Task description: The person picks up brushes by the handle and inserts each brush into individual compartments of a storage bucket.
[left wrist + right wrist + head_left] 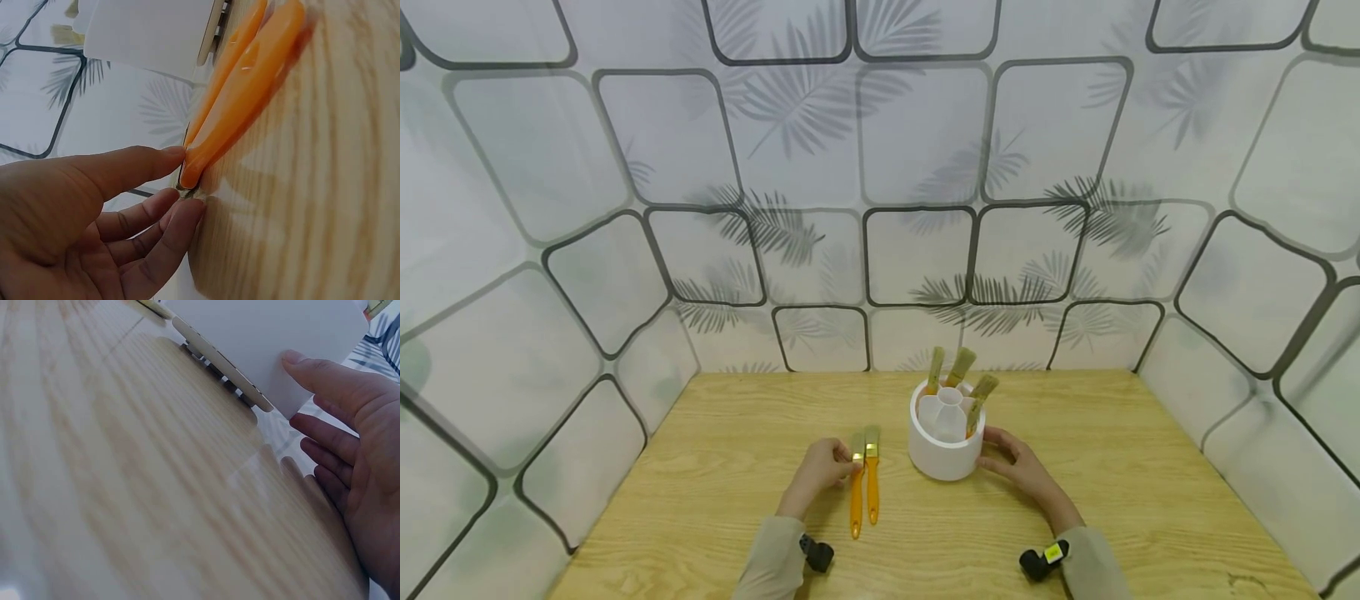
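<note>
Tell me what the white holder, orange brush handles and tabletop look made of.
White holder: probably matte plastic, its wall smooth and even. Orange handles: likely glossy plastic, given highlights in the left wrist view. Tabletop: wood or laminate; grain shows, and faint reflections suggest sheen.

Spreads beneath both hands as a worktop (1150,483) of yellowish wood, streaked with grain and faintly glossy, reaching well past the hands on the far side. Carries, at the fingertips of the left hand (820,468), a near brush (856,498) with an orange handle, pinched by its metal band (impossible to tell whether lying flat at that end). Carries also, just beside it and away from that hand, an orange-handled far brush (872,487). Supports, touching the right hand (1018,468), an upright round white holder (943,460) on a thin base (222,365). Shows a small dark mark (1246,580) well apart from the right hand, nearer the body.
</note>
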Demonstrator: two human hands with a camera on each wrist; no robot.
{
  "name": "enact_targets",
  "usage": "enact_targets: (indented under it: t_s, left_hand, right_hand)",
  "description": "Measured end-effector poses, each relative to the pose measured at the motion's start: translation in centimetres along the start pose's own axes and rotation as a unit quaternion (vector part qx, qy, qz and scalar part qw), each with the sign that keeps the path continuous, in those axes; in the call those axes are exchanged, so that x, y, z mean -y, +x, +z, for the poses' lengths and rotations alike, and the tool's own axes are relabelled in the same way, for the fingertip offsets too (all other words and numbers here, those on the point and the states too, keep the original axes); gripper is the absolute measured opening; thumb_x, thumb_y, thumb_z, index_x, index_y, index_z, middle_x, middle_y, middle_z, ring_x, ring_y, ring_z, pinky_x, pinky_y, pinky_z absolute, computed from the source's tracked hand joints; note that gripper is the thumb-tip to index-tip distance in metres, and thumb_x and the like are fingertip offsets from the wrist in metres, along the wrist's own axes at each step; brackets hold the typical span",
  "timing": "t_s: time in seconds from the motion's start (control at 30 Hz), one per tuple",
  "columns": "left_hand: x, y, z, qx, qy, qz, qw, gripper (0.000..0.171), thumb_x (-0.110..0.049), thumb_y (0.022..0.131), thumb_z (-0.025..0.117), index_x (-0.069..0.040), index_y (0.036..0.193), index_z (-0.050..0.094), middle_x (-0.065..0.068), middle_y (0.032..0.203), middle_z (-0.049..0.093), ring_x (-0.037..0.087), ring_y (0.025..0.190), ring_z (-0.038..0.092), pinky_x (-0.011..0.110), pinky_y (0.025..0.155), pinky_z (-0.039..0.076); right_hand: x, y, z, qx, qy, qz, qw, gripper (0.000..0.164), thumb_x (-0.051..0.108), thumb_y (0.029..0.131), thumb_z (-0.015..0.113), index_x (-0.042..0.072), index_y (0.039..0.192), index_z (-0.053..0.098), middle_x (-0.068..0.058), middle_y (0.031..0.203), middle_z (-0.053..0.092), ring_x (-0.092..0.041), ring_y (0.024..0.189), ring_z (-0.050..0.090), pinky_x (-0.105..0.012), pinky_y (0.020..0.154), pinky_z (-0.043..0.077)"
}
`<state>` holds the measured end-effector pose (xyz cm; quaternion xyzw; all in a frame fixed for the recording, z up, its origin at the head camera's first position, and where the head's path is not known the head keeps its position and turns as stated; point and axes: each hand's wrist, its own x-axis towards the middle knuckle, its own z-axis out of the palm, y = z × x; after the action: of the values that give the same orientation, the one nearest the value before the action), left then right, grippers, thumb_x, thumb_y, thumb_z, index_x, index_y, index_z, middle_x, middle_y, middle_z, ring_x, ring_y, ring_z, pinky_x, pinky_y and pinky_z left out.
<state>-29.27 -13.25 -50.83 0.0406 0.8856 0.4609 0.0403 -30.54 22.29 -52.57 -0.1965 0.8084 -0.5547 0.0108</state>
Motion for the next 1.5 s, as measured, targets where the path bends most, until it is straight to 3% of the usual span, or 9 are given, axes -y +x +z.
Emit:
enact_targets:
  t_s: [0.7, 1.07, 1.5]
  left_hand:
    - [-0.1, -0.4, 0.4, -0.004, 0.012, -0.013, 0.9998, 0.022, -0.012, 0.078, 0.074, 0.0, 0.084, 0.056, 0.007, 0.075, 0.053, 0.013, 0.058, 0.053, 0.025, 0.05, 0.052]
    - [-0.1, -0.3, 0.4, -0.005, 0.009, -0.017, 0.9998, 0.024, -0.014, 0.078, 0.075, 0.0, 0.085, 0.057, 0.007, 0.078, 0.055, 0.014, 0.061, 0.053, 0.026, 0.052, 0.052]
    - [-0.5, -0.4, 0.2, -0.003, 0.023, -0.026, 0.9994, 0.027, -0.015, 0.076, 0.076, 0.001, 0.086, 0.058, 0.007, 0.079, 0.056, 0.014, 0.06, 0.055, 0.026, 0.053, 0.052]
  right_hand:
    - [0.0, -0.2, 0.1, -0.007, -0.008, 0.014, 1.0, 0.054, 0.015, 0.083, 0.069, 0.003, 0.131, 0.048, -0.017, 0.129, 0.053, -0.036, 0.123, 0.044, -0.049, 0.103, 0.034]
    - [0.2, -0.1, 0.0, -0.004, -0.013, 0.016, 1.0, 0.054, 0.016, 0.084, 0.069, 0.003, 0.131, 0.047, -0.018, 0.129, 0.053, -0.037, 0.123, 0.044, -0.055, 0.103, 0.031]
    - [-3.0, 0.7, 0.0, -0.018, -0.02, 0.01, 1.0, 0.053, 0.023, 0.083, 0.07, 0.011, 0.13, 0.049, -0.011, 0.128, 0.054, -0.031, 0.123, 0.045, -0.048, 0.103, 0.034]
